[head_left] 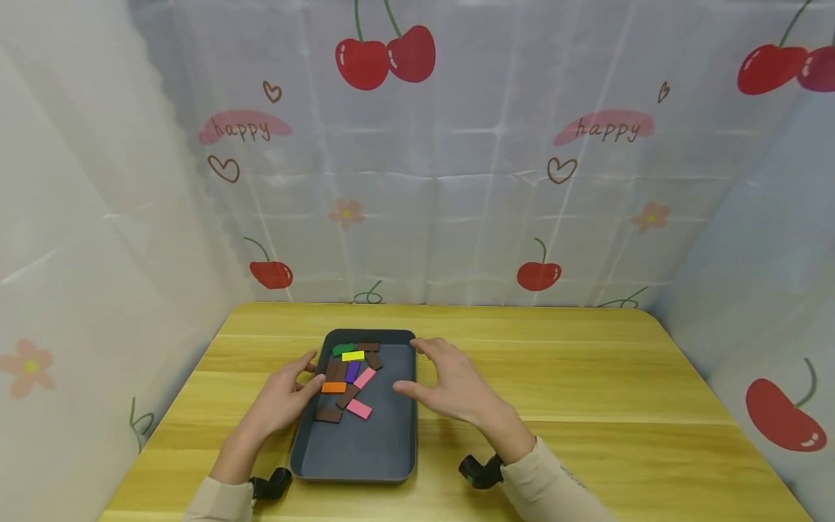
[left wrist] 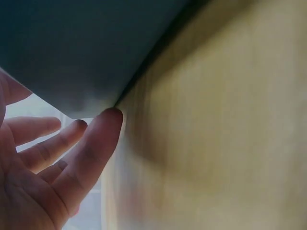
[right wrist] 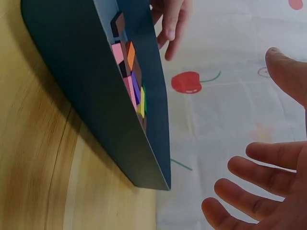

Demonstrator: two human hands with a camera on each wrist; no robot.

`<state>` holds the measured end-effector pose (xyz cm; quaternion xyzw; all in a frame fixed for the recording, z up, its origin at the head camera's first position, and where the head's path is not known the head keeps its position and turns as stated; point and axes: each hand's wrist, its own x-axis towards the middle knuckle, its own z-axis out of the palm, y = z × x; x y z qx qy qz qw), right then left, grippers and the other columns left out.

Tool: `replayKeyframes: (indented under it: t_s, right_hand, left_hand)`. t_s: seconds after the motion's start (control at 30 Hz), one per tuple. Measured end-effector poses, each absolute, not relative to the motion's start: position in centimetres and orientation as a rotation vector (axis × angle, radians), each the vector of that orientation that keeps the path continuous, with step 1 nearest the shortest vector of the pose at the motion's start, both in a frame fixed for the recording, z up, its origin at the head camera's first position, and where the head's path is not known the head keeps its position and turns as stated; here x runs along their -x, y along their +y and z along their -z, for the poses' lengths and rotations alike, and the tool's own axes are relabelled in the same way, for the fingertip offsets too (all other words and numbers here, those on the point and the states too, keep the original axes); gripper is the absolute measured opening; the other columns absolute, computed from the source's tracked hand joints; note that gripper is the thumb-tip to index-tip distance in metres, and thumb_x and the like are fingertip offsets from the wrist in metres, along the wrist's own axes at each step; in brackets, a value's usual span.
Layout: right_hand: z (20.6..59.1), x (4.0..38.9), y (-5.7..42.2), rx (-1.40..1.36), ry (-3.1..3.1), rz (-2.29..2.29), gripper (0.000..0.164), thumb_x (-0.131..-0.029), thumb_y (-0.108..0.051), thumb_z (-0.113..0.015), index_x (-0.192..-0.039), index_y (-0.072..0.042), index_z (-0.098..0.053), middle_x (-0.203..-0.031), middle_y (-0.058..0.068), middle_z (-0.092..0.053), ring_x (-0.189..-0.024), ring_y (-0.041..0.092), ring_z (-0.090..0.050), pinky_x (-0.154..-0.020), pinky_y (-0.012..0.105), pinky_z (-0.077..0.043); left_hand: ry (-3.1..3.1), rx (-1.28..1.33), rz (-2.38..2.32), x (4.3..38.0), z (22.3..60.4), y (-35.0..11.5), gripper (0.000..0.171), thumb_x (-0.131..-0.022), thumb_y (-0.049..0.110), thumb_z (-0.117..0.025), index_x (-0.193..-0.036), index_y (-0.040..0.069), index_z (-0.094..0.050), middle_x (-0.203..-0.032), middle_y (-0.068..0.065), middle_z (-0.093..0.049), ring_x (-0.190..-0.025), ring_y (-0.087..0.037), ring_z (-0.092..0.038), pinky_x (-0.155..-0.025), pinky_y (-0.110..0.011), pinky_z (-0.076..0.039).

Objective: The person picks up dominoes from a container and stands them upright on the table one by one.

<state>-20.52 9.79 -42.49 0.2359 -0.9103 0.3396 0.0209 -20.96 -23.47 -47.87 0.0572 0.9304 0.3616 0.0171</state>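
Observation:
A dark grey rectangular tray [head_left: 378, 449] lies on the table, with small flat rectangular blocks in its left and far part. Among them are brown blocks [head_left: 328, 415], pink blocks [head_left: 359, 409], an orange block [head_left: 334, 388], a purple block [head_left: 352, 373], a yellow block [head_left: 353, 356] and a green piece [head_left: 343, 349]. My left hand [head_left: 282, 399] is at the tray's left side, thumb over the rim and loosely extended fingers outside. At the right side, my right hand [right wrist: 268, 182] has its fingers spread; the right wrist view shows it apart from the tray wall.
The wooden table [head_left: 574, 391] extends right of the tray. Behind it hangs a white curtain [head_left: 457, 217] printed with cherries, and similar sheets close both sides. Each wrist carries a black mount [head_left: 481, 472].

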Motion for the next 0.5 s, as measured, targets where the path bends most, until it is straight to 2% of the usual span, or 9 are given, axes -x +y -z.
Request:
replayKeyframes:
  t_s: [0.17, 0.33, 0.43, 0.5]
  right_hand:
    - [42.9, 21.0, 8.9, -0.779, -2.801, -1.078, 0.082, -0.089, -0.062, -0.072, -0.149, -0.009, -0.054, -0.14, 0.01, -0.061, -0.12, 0.031, -0.062, -0.099, 0.048, -0.054]
    - [43.5, 21.4, 8.0, -0.783, -2.805, -1.089, 0.077, -0.09, -0.059, -0.072, -0.146, -0.008, -0.057, -0.13, 0.008, -0.063, -0.111, 0.028, -0.062, -0.092, 0.044, -0.055]
    - [43.6, 21.7, 7.3, -0.788, -2.815, -1.113, 0.077, -0.09, -0.06, -0.071, -0.146, -0.01, -0.057, -0.127, 0.01, -0.063, -0.11, 0.028, -0.062, -0.091, 0.044, -0.055]
    - [43.6, 21.8, 6.8, -0.787, -2.82, -1.124, 0.076, -0.09, -0.061, -0.071, -0.146, -0.012, -0.057, -0.126, 0.009, -0.063, -0.11, 0.028, -0.062, -0.089, 0.042, -0.055]
  left_hand:
    - [2.891, -0.201, -1.137, 20.8, 48.1, -23.5, 0.064, -0.107, 0.031, -0.058, -0.159, 0.002, -0.037, -0.139, -0.018, -0.06, -0.086, -0.015, -0.065, -0.081, -0.032, -0.056]
    - [2.896, -0.233, -1.13, 20.6, 48.3, -23.5, 0.058, -0.107, 0.026, -0.057, -0.158, 0.003, -0.04, -0.135, -0.016, -0.063, -0.08, -0.014, -0.058, -0.076, -0.029, -0.053]
    - [2.908, -0.232, -1.13, 20.4, 48.4, -23.5, 0.056, -0.107, 0.024, -0.057, -0.157, 0.003, -0.042, -0.136, -0.017, -0.063, -0.083, -0.017, -0.058, -0.079, -0.032, -0.053]
    - [2.926, -0.237, -1.124, 20.3, 48.5, -23.4, 0.055, -0.108, 0.023, -0.056, -0.157, 0.003, -0.043, -0.139, -0.019, -0.062, -0.092, -0.022, -0.062, -0.085, -0.039, -0.055]
